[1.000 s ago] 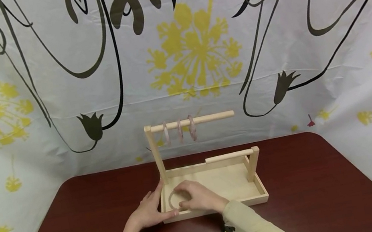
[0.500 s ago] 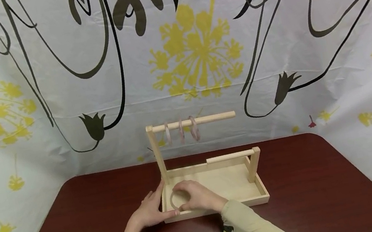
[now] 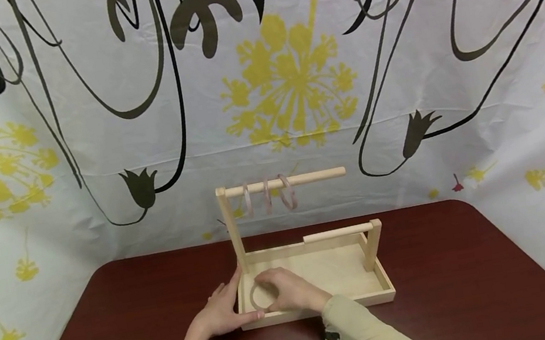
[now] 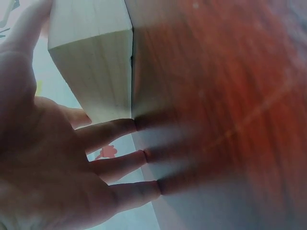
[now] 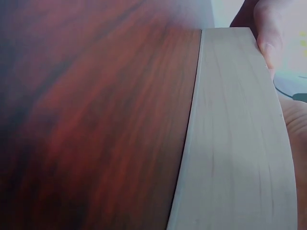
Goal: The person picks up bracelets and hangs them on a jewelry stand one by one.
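Note:
A light wooden tray stand (image 3: 373, 299) rests on the table. My left hand (image 3: 217, 312) is at its left end, thumb along the front edge, index finger by the tall post (image 3: 232, 230). In the left wrist view its other fingers (image 4: 122, 194) are straight and spread, their tips down at the table. Inside the tray's left part lies a pale bangle (image 3: 252, 298). My right hand (image 3: 291, 289) pinches it, thumb and fingertips at opposite sides of the ring; the bangle's right side is hidden. In the right wrist view the tray's front wall (image 5: 235, 129) covers most of that hand.
Three pinkish bangles (image 3: 247, 200) hang on the upper rod (image 3: 316, 176), whose right end is free. A shorter, lower rod (image 3: 336, 233) reaches left from a post at the tray's right end. Dark red table (image 3: 446, 285) surrounds the stand; a patterned curtain (image 3: 170, 132) closes off the back.
The head view tilts and shifts slightly. Both hands stay where they were on the tray and the bangle. The rightmost hanging bangle turns a little, showing more of its ring.

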`<state>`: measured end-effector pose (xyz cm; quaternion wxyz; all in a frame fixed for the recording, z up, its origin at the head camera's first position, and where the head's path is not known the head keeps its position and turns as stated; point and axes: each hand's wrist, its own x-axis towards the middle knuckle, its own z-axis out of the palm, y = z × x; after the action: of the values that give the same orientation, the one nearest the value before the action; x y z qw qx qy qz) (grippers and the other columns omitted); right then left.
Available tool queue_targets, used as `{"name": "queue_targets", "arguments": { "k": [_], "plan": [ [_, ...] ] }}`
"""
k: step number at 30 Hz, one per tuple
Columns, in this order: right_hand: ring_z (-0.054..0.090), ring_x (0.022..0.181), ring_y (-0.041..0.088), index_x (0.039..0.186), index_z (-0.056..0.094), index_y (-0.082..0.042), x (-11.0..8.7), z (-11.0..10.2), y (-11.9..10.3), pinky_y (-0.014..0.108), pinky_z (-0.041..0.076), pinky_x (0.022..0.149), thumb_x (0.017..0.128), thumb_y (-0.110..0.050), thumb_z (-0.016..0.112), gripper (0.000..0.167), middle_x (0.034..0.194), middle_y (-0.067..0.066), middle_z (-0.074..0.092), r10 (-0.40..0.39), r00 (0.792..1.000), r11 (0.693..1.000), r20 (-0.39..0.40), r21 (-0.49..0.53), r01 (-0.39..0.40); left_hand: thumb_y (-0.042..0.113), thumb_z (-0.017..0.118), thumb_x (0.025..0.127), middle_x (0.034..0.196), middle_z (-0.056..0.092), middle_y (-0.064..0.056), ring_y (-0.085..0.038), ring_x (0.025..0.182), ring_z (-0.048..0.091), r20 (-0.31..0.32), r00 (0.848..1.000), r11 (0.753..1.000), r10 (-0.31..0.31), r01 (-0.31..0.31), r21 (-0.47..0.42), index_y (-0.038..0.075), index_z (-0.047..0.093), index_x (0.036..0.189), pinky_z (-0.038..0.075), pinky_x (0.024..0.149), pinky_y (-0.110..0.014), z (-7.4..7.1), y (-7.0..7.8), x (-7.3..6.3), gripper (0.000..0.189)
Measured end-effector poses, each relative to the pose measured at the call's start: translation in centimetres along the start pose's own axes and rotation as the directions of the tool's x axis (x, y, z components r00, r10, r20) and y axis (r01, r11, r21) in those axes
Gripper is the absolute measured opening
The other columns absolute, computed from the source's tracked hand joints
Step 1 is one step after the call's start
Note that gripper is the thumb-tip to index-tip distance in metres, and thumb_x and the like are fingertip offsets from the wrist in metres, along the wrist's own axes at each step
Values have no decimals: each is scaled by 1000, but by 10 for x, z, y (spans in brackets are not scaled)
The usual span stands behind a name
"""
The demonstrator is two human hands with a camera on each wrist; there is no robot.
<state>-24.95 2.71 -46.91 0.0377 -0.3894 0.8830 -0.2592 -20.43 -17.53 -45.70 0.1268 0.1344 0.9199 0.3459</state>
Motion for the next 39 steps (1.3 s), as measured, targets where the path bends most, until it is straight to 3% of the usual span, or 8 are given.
{"name": "queue_targets", "arguments": {
  "k": [10, 21, 28, 39],
  "plan": [
    [52, 115, 26, 127, 61, 1, 0, -1, 2, 35, 42, 98, 68, -22, 87, 68, 125, 11, 59, 62, 998, 997, -22, -53, -63, 47, 76, 81, 153, 26, -25, -55, 135, 19, -10, 1000, 1000, 7, -7, 6, 2, 12, 155, 19, 101, -71, -1, 1, 2, 108],
    [46, 110, 25, 128, 59, 5, -6, 1, 3, 34, 44, 89, 65, -22, 84, 73, 123, 11, 54, 94, 989, 992, -114, 94, -83, 45, 76, 81, 151, 29, -26, -57, 133, 20, -14, 1000, 1000, 23, -23, -4, 1, 11, 155, 18, 99, -73, 1, -1, 2, 108],
    [46, 112, 25, 130, 58, 3, -11, -2, -2, 34, 46, 88, 64, -19, 84, 75, 128, 13, 51, 115, 983, 986, -143, 135, -96, 45, 77, 80, 150, 30, -26, -58, 133, 20, -22, 999, 1000, 24, -24, 3, 2, 11, 155, 18, 98, -74, -2, -1, 0, 109],
    [43, 120, 25, 132, 57, 1, -30, -25, -24, 35, 44, 94, 70, -16, 82, 69, 131, 10, 49, -2, 980, 986, -199, 164, 36, 45, 76, 82, 150, 29, -26, -60, 132, 20, 1, 999, 999, 34, -34, -15, 0, 10, 154, 18, 96, -76, -1, 0, -1, 107]
  ]
}}
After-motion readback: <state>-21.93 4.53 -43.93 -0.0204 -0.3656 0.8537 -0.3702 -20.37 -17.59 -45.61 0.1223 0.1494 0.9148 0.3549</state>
